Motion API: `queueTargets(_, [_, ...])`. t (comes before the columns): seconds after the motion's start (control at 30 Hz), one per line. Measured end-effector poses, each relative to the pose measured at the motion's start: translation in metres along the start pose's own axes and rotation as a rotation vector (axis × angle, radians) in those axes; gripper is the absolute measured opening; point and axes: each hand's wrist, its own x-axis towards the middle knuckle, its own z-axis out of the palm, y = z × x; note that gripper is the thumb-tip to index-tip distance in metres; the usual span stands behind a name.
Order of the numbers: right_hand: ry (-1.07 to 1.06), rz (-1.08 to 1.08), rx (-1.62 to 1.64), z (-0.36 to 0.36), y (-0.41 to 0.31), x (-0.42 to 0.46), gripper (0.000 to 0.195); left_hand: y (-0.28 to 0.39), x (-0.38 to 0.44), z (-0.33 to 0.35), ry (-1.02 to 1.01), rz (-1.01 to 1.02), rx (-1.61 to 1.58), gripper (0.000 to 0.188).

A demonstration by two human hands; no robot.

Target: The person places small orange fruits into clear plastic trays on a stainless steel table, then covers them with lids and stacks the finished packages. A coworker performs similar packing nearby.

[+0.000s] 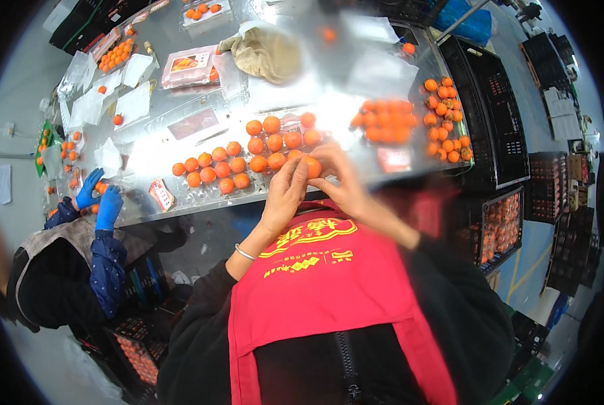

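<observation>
Between my two hands, over the front edge of the metal table [221, 200], is an orange round fruit [312, 167]. My left hand [288, 185] touches it from the left, with a bangle on that wrist. The fingers of my right hand [343, 177] curve around its right side. Just beyond, more such fruits stand in rows in a clear plastic tray [318, 148]. A second clear tray [182, 188] with several fruits lies to the left. To the right, a blurred block of fruits [384, 120] sits beside loose fruits [442, 121].
A co-worker's blue-gloved hands [108, 207] handle fruit at the left. A crumpled cloth [261, 53], a labelled plastic box [188, 68] and white paper sheets [134, 104] lie farther back. Black crates [484, 116] stand past the table's right end; a printed card stack [161, 195] is near the front edge.
</observation>
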Motion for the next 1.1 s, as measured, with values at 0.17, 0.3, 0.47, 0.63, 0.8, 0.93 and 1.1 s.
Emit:
queueTargets(0.17, [0.012, 0.041, 0.099, 0.000, -0.009, 0.001, 0.039, 0.001, -0.002, -0.002, 0.066, 0.098, 0.070, 0.040])
queueTargets(0.3, [-0.032, 0.226, 0.198, 0.000, -0.010, 0.002, 0.038, 0.001, -0.004, 0.000, 0.122, 0.262, 0.199, 0.037])
queueTargets(0.47, [-0.055, 0.284, 0.386, 0.004, -0.007, 0.000, 0.042, 0.001, -0.007, 0.000, 0.198, 0.393, 0.281, 0.029])
queueTargets(0.63, [-0.034, 0.304, 0.471, 0.008, -0.006, -0.002, 0.044, -0.003, -0.007, -0.001, 0.275, 0.434, 0.264, 0.020])
queueTargets(0.8, [-0.066, 0.364, 0.575, 0.005, -0.006, 0.001, 0.044, -0.002, -0.008, -0.002, 0.251, 0.534, 0.393, 0.020])
queueTargets(0.93, [-0.178, 0.526, 0.716, 0.000, -0.007, 0.007, 0.047, 0.000, -0.006, -0.004, 0.240, 0.817, 0.657, 0.023])
queueTargets(1.1, [-0.182, 0.471, 0.640, 0.003, -0.008, 0.009, 0.048, -0.003, -0.004, -0.011, 0.301, 0.965, 0.815, 0.029])
